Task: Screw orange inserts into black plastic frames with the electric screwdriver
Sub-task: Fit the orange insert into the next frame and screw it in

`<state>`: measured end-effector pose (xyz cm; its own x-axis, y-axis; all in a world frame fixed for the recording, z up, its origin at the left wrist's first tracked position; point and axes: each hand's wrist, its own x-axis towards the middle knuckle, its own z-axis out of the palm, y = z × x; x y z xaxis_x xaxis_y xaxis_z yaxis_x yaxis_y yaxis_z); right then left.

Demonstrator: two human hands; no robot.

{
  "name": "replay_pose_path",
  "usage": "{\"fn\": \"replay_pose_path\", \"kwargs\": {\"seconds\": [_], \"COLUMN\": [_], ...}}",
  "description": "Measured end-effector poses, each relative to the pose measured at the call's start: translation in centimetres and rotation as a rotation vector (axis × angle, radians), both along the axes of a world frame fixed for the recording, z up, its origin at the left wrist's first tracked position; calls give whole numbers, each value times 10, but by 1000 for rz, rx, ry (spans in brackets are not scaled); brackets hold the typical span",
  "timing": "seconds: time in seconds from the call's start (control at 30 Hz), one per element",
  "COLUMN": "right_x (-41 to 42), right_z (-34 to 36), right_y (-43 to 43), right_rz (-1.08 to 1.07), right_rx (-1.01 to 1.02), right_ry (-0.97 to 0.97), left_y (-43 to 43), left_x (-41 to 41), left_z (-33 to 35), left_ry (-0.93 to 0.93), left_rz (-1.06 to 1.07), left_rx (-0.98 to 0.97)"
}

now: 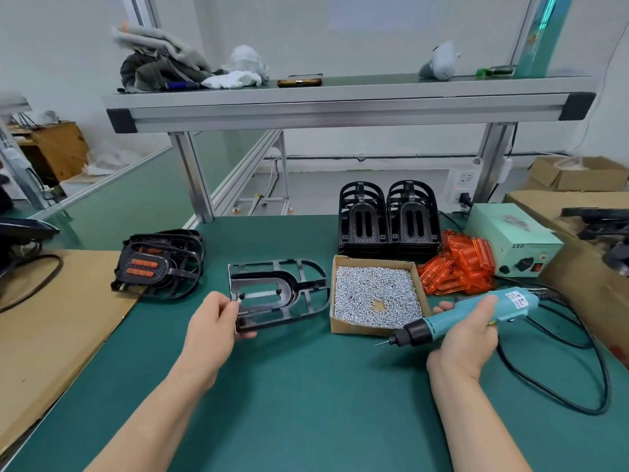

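Green matting covers the bench (306, 386), and everything sits on it. At the back stand two stacks of bare frames (388, 223). Off to the left lies a finished pile (156, 264) with orange showing through.

Centre-front, one black frame (262, 279) lies on the mat with no insert in it yet. The left hand (212, 321) pinches its near-left corner, thumb on top and a finger curled round the edge. The frame looks like a light, openwork moulding, stiff overall but with thin ribs that would flex. I'd hold it by that corner or the thicker inner wall, pressed down to the mat.

Just right of it is the cardboard box of screws (367, 329), then the heap of orange inserts (463, 264), which look glossy, hard and probably slippery. The right hand (466, 345) is wrapped round the teal electric screwdriver (452, 316), bit pointing left, clear of the mat. Something small and pale sits at the left fingertips, possibly a screw; I can't be sure.
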<state>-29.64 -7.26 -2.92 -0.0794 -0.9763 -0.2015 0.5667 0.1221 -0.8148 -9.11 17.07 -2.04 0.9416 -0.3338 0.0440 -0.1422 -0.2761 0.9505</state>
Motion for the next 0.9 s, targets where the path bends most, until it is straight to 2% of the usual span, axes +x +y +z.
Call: {"fn": "replay_pose_path", "kwargs": {"seconds": [0.1,0.27,0.5,0.57,0.63,0.7,0.8,0.9], "right_x": [-1,-2,4,9,17,25,37,46], "right_z": [3,4,19,30,40,48,52,48], "right_y": [1,-4,-7,-9,-10,-7,3,12], "right_rz": [-13,-21,10,41,103,179,266,335], "right_rx": [21,93,205,189,166,147,151,204], "right_ry": [-17,-43,149,128,25,-77,-87,-112], "left_y": [9,12,9,5,0,-4,-9,-14], "left_x": [-6,-26,-55,-61,-67,-73,-80,-87], "left_z": [-8,-11,-17,-15,-13,-12,-11,-12], "left_ry": [107,179,349,388,408,317,-81,-263], "left_rz": [-74,-181,-313,-311,-294,-287,-338,-376], "left_rx": [-10,-16,37,37,53,160,518,648]}}
